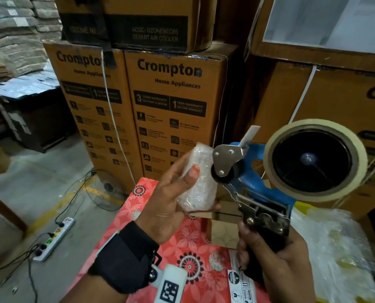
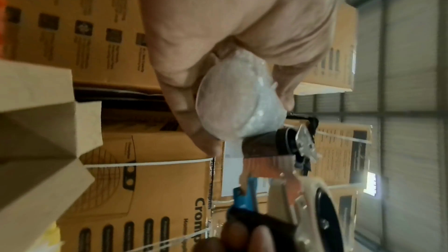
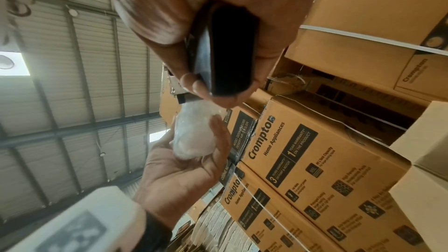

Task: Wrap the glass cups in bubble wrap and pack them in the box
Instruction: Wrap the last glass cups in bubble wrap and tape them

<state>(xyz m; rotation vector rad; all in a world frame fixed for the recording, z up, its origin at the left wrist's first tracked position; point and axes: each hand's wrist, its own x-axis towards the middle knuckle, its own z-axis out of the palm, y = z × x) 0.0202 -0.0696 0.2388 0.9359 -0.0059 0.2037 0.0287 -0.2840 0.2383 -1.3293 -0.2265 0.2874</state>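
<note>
My left hand point(image 1: 169, 197) holds a glass cup wrapped in bubble wrap point(image 1: 198, 182) upright above the table, thumb across its front and fingers behind it. My right hand point(image 1: 276, 256) grips the black handle of a blue tape dispenser point(image 1: 254, 171) loaded with a beige tape roll point(image 1: 313, 160). The dispenser's black roller point(image 1: 223, 171) touches the wrapped cup's right side. The left wrist view shows the wrapped cup point(image 2: 232, 102) end-on against the roller point(image 2: 276, 141). In the right wrist view the handle point(image 3: 227, 49) sits in my fist above the wrapped cup point(image 3: 194, 135).
The table wears a red floral cloth point(image 1: 138, 204). A small cardboard box point(image 1: 222, 235) sits behind my hands, loose bubble wrap point(image 1: 335, 241) at the right. Stacked Crompton cartons point(image 1: 171, 106) stand close behind. On the floor at the left lie a power strip point(image 1: 55, 237), cables and a fan point(image 1: 105, 189).
</note>
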